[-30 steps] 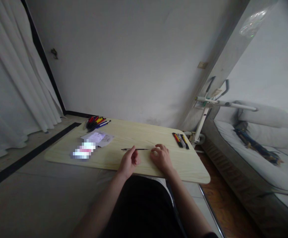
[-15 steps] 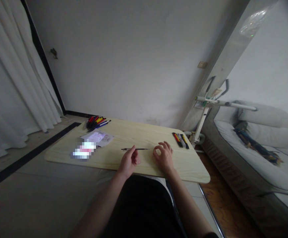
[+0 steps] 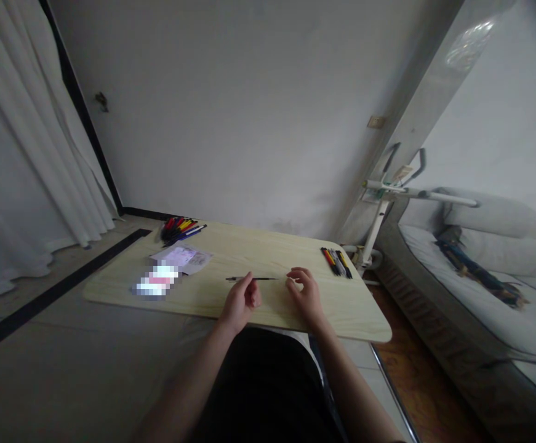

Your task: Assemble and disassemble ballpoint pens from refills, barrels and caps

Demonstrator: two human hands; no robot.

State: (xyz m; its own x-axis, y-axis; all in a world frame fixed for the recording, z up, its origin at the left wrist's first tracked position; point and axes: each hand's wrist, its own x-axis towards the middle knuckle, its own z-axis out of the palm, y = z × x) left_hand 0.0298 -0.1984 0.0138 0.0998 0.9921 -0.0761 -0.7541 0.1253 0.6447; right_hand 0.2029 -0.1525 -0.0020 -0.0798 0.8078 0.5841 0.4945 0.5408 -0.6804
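My left hand point(image 3: 242, 298) is closed around a thin dark pen point(image 3: 263, 279), with the thumb on top. The pen lies level from left to right above the near half of the table, and its thin tip points toward my right hand point(image 3: 305, 292). That hand is just beyond the tip, not touching it. Its fingers are curved, the thumb stands apart from them, and I see nothing between them.
The light wooden table point(image 3: 258, 246) holds a pile of coloured pens point(image 3: 180, 231) at its far left. Printed paper point(image 3: 194, 261) and a blurred bright phone-like object point(image 3: 157, 282) lie nearer. A row of markers point(image 3: 336, 263) is on the right. Beyond stand exercise equipment point(image 3: 378, 215) and a sofa point(image 3: 493, 264).
The thumb and index finger of my right hand have parted from a near ring into a wider gap. My left hand and the pen have stayed almost still.
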